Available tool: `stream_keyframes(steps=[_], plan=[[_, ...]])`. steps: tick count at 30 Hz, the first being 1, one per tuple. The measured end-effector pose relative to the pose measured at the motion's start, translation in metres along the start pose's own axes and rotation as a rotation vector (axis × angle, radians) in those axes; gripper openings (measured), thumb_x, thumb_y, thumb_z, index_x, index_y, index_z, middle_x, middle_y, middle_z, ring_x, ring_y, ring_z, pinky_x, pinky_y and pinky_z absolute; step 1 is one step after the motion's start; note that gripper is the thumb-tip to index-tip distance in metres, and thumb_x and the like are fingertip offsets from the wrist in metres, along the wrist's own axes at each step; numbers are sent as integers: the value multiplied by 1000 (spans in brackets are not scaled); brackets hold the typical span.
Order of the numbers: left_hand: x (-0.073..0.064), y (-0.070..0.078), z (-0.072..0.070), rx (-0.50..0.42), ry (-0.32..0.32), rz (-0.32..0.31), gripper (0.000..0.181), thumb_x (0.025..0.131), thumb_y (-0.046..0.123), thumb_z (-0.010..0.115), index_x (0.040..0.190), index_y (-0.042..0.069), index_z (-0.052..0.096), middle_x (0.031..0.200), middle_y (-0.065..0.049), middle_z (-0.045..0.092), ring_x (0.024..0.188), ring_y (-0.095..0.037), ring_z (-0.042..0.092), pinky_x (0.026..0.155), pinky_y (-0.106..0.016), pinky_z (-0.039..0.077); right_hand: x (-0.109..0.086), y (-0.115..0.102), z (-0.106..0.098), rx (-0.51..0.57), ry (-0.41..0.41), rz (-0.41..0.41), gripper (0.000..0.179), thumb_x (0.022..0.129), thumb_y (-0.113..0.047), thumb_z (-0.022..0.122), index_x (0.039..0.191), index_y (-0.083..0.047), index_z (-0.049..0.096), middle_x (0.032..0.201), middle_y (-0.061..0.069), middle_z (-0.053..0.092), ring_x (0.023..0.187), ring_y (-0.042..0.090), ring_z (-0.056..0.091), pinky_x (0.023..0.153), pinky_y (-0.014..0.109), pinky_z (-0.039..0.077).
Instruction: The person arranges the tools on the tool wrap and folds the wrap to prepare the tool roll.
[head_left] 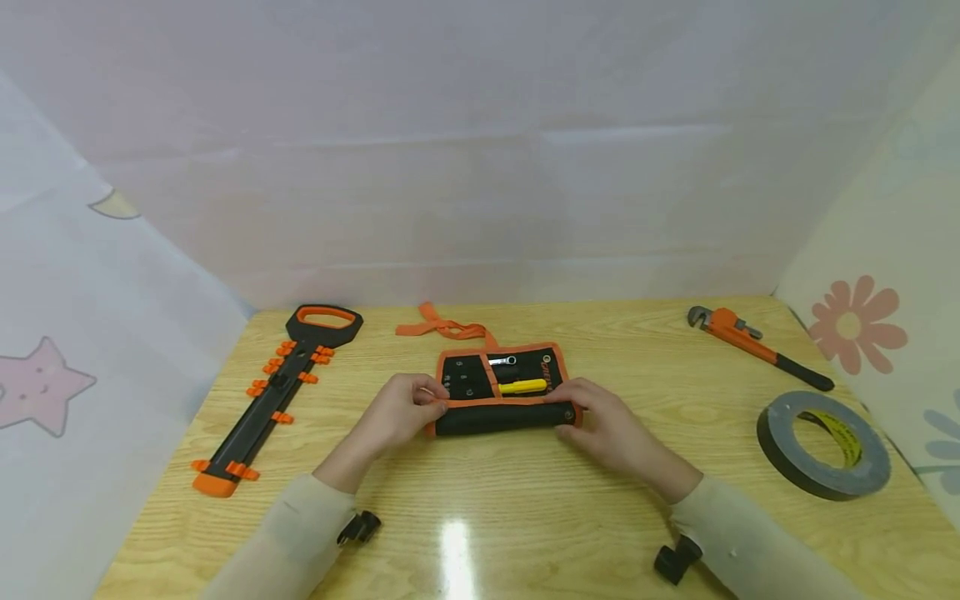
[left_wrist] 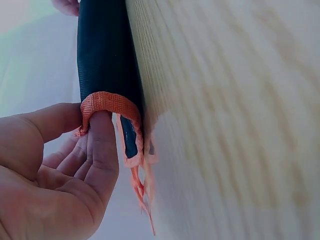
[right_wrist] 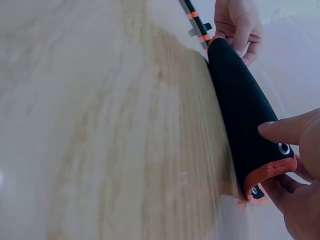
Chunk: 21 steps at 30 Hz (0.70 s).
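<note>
A wooden table [head_left: 525, 500] sits inside pale fabric walls, with bare wood toward 6 o'clock. At its centre lies a black, orange-trimmed pouch [head_left: 501, 392], half rolled, its long axis running 9 to 3 o'clock and its open flap toward 12. The left hand [head_left: 401, 410] pinches the roll's 9 o'clock end, fingers curled round the trim. The right hand [head_left: 603, 423] grips the 3 o'clock end. A rack [head_left: 273, 392] lies at 9, a wrench [head_left: 757, 346] at 2, tape [head_left: 823, 443] at 3.
</note>
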<state>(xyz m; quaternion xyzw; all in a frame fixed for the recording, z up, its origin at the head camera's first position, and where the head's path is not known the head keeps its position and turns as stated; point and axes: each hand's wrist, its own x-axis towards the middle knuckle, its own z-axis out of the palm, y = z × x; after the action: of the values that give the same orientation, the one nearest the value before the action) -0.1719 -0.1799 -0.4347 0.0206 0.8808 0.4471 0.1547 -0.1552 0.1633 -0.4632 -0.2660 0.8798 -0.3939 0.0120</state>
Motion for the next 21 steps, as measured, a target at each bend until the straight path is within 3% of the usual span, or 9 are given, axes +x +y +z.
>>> stream_keyframes(steps=[4, 7, 12, 14, 17, 19, 21], plan=[[2, 0, 1, -18, 7, -1, 10, 102, 9, 74, 112, 8, 77, 109, -12, 76, 83, -18, 68, 66, -30, 52, 3, 1, 1, -17, 8, 24, 42, 95, -9, 83, 134, -21, 74, 131, -2, 73, 112, 17, 67, 95, 39, 58], [4, -2, 1, -17, 8, 24, 10, 102, 9, 74, 111, 7, 78, 109, -12, 75, 80, -18, 67, 64, -30, 51, 7, 2, 0, -25, 21, 44, 38, 96, -12, 83, 132, -20, 75, 121, -1, 75, 93, 14, 60, 78, 30, 51], [2, -4, -1, 62, -45, 73, 19, 105, 19, 73, 120, 10, 78, 109, -9, 73, 86, -19, 66, 69, -33, 53, 14, 4, -3, -19, -17, 79, 35, 100, -14, 78, 135, -18, 74, 126, 4, 75, 99, 17, 62, 84, 33, 52], [1, -4, -1, 104, -70, 101, 24, 104, 23, 74, 125, 11, 76, 117, -9, 72, 98, -22, 68, 79, -37, 57, 17, 6, -4, -8, -44, 95, 34, 102, -14, 76, 136, -16, 73, 134, 5, 74, 110, 18, 65, 92, 38, 54], [-1, -5, -3, 155, -86, 155, 29, 102, 23, 77, 129, 12, 75, 136, -10, 68, 122, -31, 67, 100, -48, 59, 21, 8, -7, 26, -88, 125, 34, 105, -15, 72, 139, -12, 71, 137, 9, 72, 106, 22, 64, 93, 42, 53], [-1, -5, -3, 184, -80, 197, 30, 100, 21, 79, 129, 11, 75, 146, -10, 63, 136, -36, 61, 113, -55, 53, 25, 10, -8, 40, -109, 138, 34, 106, -16, 70, 140, -10, 69, 141, 11, 71, 104, 22, 62, 93, 41, 51], [-1, -5, -2, 225, -77, 235, 31, 99, 19, 81, 128, 10, 75, 147, -11, 63, 141, -38, 57, 119, -59, 47, 28, 11, -9, 52, -128, 145, 35, 108, -18, 68, 142, -10, 69, 143, 12, 70, 105, 23, 62, 94, 43, 51]])
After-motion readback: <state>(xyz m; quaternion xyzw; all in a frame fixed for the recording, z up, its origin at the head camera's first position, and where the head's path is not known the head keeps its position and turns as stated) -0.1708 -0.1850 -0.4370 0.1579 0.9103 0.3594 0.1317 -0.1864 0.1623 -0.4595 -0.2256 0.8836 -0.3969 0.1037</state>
